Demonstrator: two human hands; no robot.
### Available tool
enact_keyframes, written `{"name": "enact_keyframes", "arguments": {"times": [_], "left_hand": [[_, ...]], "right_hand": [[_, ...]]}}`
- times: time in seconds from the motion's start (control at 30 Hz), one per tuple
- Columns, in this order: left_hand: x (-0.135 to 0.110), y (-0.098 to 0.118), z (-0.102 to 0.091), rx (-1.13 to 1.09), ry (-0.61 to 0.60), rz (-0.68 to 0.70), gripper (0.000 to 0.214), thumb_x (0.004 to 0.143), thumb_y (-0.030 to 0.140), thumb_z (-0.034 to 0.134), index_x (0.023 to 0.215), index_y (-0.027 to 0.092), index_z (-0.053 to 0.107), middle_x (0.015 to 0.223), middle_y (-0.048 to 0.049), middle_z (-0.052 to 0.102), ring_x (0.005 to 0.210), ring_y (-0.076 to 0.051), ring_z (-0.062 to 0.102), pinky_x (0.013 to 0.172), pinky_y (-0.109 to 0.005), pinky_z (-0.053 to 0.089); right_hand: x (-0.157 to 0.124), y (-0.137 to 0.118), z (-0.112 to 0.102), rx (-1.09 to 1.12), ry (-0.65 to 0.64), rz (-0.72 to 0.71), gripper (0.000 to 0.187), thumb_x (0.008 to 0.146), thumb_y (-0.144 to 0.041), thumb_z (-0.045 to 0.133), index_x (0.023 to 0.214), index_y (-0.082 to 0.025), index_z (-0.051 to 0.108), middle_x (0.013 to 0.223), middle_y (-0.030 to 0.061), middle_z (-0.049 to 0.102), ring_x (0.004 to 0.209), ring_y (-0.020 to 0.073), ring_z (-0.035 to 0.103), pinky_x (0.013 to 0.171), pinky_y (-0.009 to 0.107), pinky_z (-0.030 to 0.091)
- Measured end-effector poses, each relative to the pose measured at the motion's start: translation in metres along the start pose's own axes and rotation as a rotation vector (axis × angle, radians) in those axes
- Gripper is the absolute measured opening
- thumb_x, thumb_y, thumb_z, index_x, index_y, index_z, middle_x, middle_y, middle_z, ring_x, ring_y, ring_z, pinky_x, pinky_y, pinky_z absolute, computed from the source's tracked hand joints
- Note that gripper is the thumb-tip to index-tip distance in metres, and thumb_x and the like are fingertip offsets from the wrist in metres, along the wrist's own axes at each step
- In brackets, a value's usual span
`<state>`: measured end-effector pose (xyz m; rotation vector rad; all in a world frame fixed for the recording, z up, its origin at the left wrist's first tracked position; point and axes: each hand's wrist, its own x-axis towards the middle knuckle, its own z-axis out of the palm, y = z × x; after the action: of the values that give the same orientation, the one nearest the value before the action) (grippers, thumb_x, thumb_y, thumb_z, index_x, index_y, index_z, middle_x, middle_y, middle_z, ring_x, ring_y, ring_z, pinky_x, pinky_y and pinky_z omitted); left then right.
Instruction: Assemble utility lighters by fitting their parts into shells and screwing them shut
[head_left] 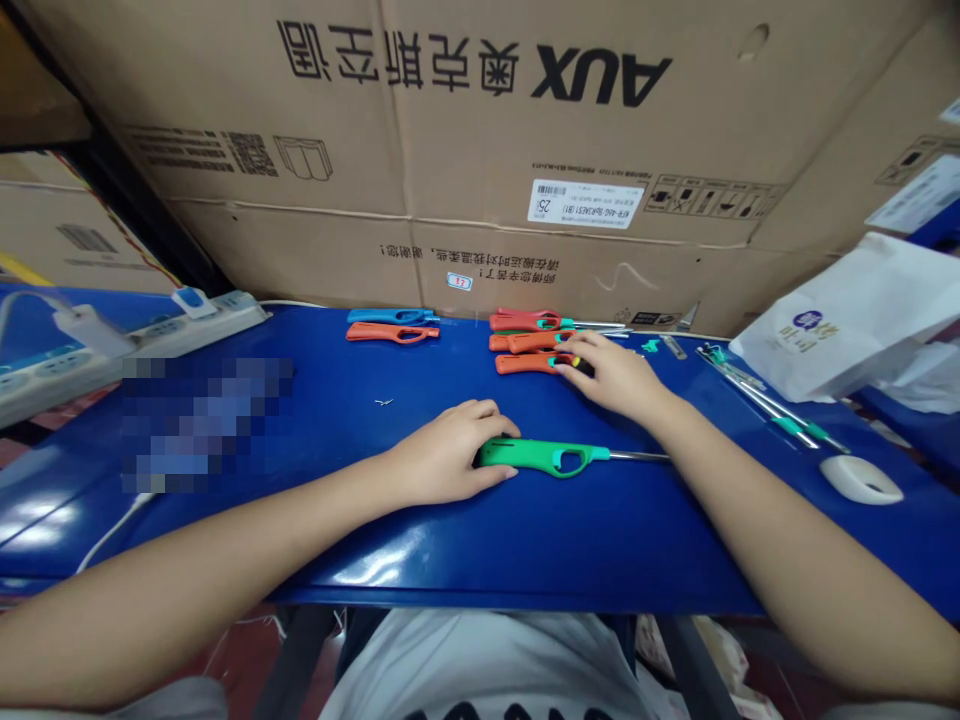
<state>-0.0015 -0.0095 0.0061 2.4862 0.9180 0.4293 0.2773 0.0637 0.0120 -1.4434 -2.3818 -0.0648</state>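
My left hand (454, 455) is closed around the handle end of a green gas lighter (532, 456), which lies on the blue table with its metal tube pointing right. Farther back, my right hand (619, 375) is closed on a small black-and-yellow tool (582, 366), mostly hidden by the fingers; its kind does not show. Those fingers are beside an orange lighter (523, 362), the nearest in a group at the back. A red lighter (517, 320) lies behind it. To the left, a blue lighter body (382, 316) and an orange-red lighter body (386, 332) lie side by side.
A large cardboard box (450, 180) stands along the table's back. At right are metal tubes (772, 400), a white oval object (861, 480) and a white paper bag (832, 310). Small screws (384, 402) lie left of centre. A power strip (142, 345) runs along the left.
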Motion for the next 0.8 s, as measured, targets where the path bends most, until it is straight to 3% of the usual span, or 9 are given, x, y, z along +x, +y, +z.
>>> {"name": "enact_keyframes", "arguments": {"times": [0.1, 0.23, 0.43, 0.6, 0.7, 0.8], "left_hand": [[0.0, 0.003, 0.001, -0.055, 0.009, 0.012, 0.026, 0.086, 0.023, 0.067, 0.112, 0.02, 0.064, 0.108, -0.0061, 0.062, 0.103, -0.023, 0.06, 0.09, -0.035, 0.049], [-0.001, 0.005, 0.002, -0.058, 0.022, 0.017, 0.029, 0.078, 0.015, 0.065, 0.107, 0.02, 0.062, 0.106, -0.0047, 0.062, 0.097, -0.022, 0.061, 0.085, -0.033, 0.05], [0.0, 0.004, 0.005, -0.056, 0.013, 0.049, 0.023, 0.082, 0.021, 0.067, 0.105, 0.02, 0.064, 0.104, -0.0044, 0.065, 0.099, -0.022, 0.062, 0.086, -0.032, 0.05], [0.0, 0.002, 0.006, -0.065, 0.015, 0.019, 0.026, 0.085, 0.025, 0.068, 0.111, 0.021, 0.065, 0.104, -0.0045, 0.064, 0.096, -0.021, 0.063, 0.086, -0.032, 0.051], [0.001, 0.002, 0.006, -0.068, 0.03, 0.004, 0.027, 0.086, 0.026, 0.068, 0.113, 0.02, 0.066, 0.106, -0.0044, 0.065, 0.095, -0.02, 0.063, 0.086, -0.032, 0.051], [0.001, 0.001, 0.006, -0.041, 0.049, 0.007, 0.026, 0.087, 0.027, 0.068, 0.112, 0.02, 0.066, 0.105, -0.0042, 0.065, 0.095, -0.02, 0.063, 0.085, -0.032, 0.051]], "right_hand": [[0.002, 0.0, 0.009, -0.01, -0.121, 0.037, 0.037, 0.095, -0.044, 0.059, 0.121, -0.019, 0.066, 0.128, 0.0138, 0.063, 0.098, 0.027, 0.069, 0.075, 0.037, 0.054], [0.0, 0.0, 0.003, 0.035, -0.185, 0.014, 0.031, 0.088, -0.042, 0.07, 0.109, -0.019, 0.067, 0.115, 0.0111, 0.068, 0.097, 0.0263, 0.068, 0.077, 0.035, 0.052], [-0.01, -0.015, -0.011, -0.131, -0.077, -0.201, 0.031, 0.091, -0.043, 0.066, 0.114, -0.021, 0.065, 0.122, 0.0085, 0.07, 0.093, 0.0238, 0.068, 0.06, 0.031, 0.042], [-0.014, -0.029, -0.02, -0.189, 0.052, -0.315, 0.034, 0.094, -0.044, 0.061, 0.118, -0.019, 0.066, 0.126, 0.0096, 0.069, 0.087, 0.022, 0.067, 0.057, 0.031, 0.037], [-0.016, -0.032, -0.023, -0.211, 0.043, -0.32, 0.035, 0.094, -0.043, 0.061, 0.119, -0.019, 0.066, 0.126, 0.0099, 0.068, 0.083, 0.0215, 0.067, 0.056, 0.031, 0.035], [-0.016, -0.031, -0.022, -0.143, -0.047, -0.275, 0.033, 0.091, -0.042, 0.065, 0.115, -0.019, 0.068, 0.121, 0.0088, 0.07, 0.086, 0.0219, 0.067, 0.058, 0.03, 0.038]]}}
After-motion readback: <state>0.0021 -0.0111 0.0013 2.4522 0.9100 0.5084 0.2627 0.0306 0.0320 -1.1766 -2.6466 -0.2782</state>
